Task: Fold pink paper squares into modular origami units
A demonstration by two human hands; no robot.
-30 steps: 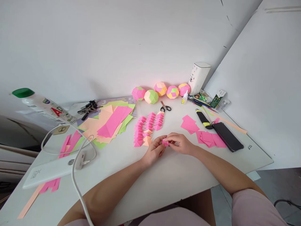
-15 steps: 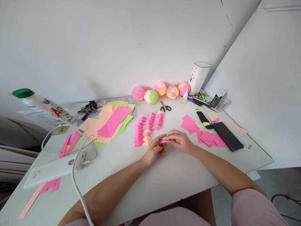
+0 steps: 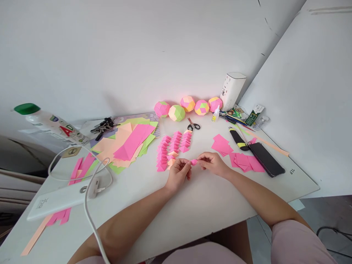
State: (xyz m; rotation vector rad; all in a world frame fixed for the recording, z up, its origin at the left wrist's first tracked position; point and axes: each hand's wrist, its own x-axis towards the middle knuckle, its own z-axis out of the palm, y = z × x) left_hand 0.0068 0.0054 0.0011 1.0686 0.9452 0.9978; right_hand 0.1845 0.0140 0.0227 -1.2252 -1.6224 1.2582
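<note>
A small folded pink paper piece point(image 3: 194, 162) is pinched between both my hands just above the white table point(image 3: 192, 205). My left hand point(image 3: 178, 173) grips its left end with closed fingers, and my right hand point(image 3: 213, 164) grips its right end. Just behind my left hand lie three rows of folded pink paper units point(image 3: 173, 146), with a couple of orange ones at the near end. Loose pink paper squares point(image 3: 243, 161) lie to the right of my right hand.
Coloured paper sheets point(image 3: 129, 143) lie left of centre; keys point(image 3: 103, 125), a bottle point(image 3: 49, 123) and a white device with cable point(image 3: 59, 200) at left. Paper balls point(image 3: 188, 104), scissors point(image 3: 193, 125), glue point(image 3: 216, 114), a white box point(image 3: 232, 90), a cutter point(image 3: 238, 139) and a phone point(image 3: 266, 158) at right.
Both hands have lifted the pink piece slightly off the table and drawn a little apart, so it now shows stretched between the fingertips.
</note>
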